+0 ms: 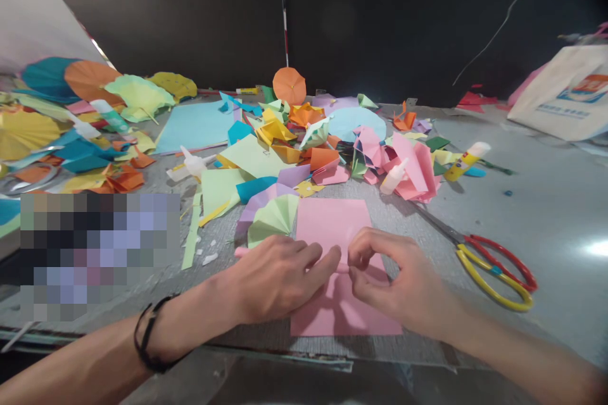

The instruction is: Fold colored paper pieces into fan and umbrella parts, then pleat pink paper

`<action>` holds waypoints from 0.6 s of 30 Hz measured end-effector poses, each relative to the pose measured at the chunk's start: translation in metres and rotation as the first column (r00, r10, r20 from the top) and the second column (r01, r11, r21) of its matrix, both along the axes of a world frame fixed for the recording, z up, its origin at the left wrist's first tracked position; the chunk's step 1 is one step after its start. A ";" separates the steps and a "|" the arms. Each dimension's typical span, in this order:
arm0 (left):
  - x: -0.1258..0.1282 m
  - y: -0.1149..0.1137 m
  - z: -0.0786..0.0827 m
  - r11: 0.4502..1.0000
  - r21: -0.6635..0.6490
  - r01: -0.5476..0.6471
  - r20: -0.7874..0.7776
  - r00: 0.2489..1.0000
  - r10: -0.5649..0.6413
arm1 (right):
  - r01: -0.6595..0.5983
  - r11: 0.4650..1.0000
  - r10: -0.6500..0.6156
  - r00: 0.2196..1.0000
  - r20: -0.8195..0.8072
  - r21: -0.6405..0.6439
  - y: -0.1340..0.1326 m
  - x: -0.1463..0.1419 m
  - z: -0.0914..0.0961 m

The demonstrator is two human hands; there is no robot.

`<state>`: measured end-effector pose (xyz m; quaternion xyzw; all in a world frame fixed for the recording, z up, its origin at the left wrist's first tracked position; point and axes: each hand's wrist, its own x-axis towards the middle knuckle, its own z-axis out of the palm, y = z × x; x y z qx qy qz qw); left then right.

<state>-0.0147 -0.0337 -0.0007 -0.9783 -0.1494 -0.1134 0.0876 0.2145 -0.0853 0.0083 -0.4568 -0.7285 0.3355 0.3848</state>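
Observation:
A pink paper sheet (332, 218) lies upright before me near the table's front edge. Across it runs a thin pink paper roll (342, 268), with its other end showing left of my left hand (285, 269). That hand is bent over the roll, holding it down with closed fingers; its middle stretch is hidden underneath. At the right end of the roll, my right hand (392, 272) pinches with thumb and fingertips. A green pleated paper fan (276, 218) lies just beyond my left hand, overlapping a purple one (251, 205).
Scissors (475, 259) with red and yellow handles lie at right. Behind are heaped paper scraps (304, 139), a glue stick (468, 161), glue bottles (194, 163) and a blue sheet (194, 123). A white bag (546, 107) stands far right. A blurred patch covers the left.

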 end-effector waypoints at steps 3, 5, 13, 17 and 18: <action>0.000 -0.002 0.001 0.999 0.020 -0.034 -0.042 0.999 0.035 | 0.008 0.977 -0.020 0.998 -0.056 -0.213 0.001 0.001 0.002; 0.000 -0.002 0.002 0.997 -0.056 -0.054 -0.082 0.995 0.049 | -0.013 0.963 -0.006 0.998 -0.068 -0.269 0.003 0.002 0.004; -0.009 0.007 0.028 0.744 -0.668 0.003 0.096 0.992 0.083 | -0.128 0.914 0.126 0.992 0.031 0.386 0.003 0.007 0.013; -0.011 0.008 0.044 0.450 -0.893 0.000 0.077 0.985 0.152 | -0.184 0.816 0.153 0.983 0.102 0.548 -0.002 0.009 0.016; -0.011 0.008 0.045 0.388 -0.922 0.010 0.078 0.984 0.159 | -0.184 0.811 0.149 0.983 0.108 0.555 -0.002 0.009 0.016</action>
